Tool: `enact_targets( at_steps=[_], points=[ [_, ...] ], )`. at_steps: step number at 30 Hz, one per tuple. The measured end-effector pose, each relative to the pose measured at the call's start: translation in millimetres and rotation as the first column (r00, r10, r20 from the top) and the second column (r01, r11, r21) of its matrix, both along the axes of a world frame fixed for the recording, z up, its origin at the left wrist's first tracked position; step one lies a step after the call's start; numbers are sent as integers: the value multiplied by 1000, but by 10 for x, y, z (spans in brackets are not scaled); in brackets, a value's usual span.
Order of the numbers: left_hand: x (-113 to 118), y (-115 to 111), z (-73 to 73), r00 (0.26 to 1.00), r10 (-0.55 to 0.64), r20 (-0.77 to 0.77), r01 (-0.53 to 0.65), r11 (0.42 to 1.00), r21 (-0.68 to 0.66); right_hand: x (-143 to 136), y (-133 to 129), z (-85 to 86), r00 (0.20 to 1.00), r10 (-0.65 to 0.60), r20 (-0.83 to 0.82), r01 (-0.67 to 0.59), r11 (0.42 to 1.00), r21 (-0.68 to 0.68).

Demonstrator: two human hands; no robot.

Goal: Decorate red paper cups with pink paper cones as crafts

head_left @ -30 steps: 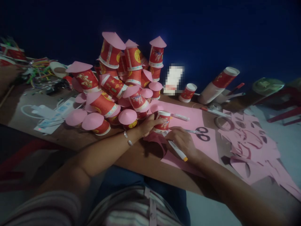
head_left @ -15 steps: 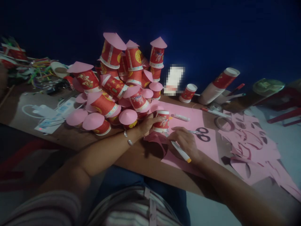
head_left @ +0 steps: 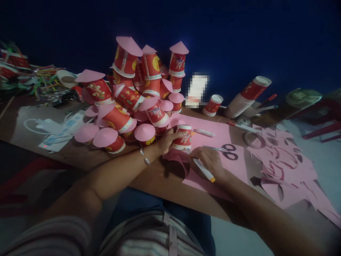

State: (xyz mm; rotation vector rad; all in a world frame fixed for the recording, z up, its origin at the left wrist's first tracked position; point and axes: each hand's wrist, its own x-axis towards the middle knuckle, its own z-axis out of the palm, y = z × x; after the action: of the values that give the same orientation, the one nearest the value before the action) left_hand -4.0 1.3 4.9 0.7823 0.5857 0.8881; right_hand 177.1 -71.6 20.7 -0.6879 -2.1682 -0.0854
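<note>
My left hand point(head_left: 168, 140) is closed around a red paper cup point(head_left: 183, 137) with a white rim, set down on a sheet of pink paper point(head_left: 218, 124). In my right hand point(head_left: 206, 158) is a white marker pen point(head_left: 204, 170) with an orange end, its front pointing toward the base of the cup. The pen tip is too small to make out. Right of the cup lies a white pen cap point(head_left: 205, 133). Scissors with dark handles point(head_left: 229, 152) rest on the pink paper just past my right hand.
Red cups with pink cone tops point(head_left: 128, 96) are piled at the left. A power strip point(head_left: 62, 129) lies left of them. At the right are cut pink scraps point(head_left: 285, 156), a roll of tape point(head_left: 254, 140), a lone cup point(head_left: 213, 105) and a cup stack point(head_left: 247, 97).
My right hand with the marker has shifted very slightly left along the cup's base. The left hand and the cup stay in place.
</note>
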Motion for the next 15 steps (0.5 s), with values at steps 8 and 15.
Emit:
enact_targets(
  at_steps=[8, 15],
  points=[
    [-10, -2, 8, 1000, -13, 5, 13, 1000, 6, 16, 2, 10, 1000, -7, -23, 6, 999, -42],
    [-17, -2, 2, 1000, -14, 0, 14, 1000, -15, 14, -2, 38, 999, -34, -24, 33, 999, -32]
  ],
)
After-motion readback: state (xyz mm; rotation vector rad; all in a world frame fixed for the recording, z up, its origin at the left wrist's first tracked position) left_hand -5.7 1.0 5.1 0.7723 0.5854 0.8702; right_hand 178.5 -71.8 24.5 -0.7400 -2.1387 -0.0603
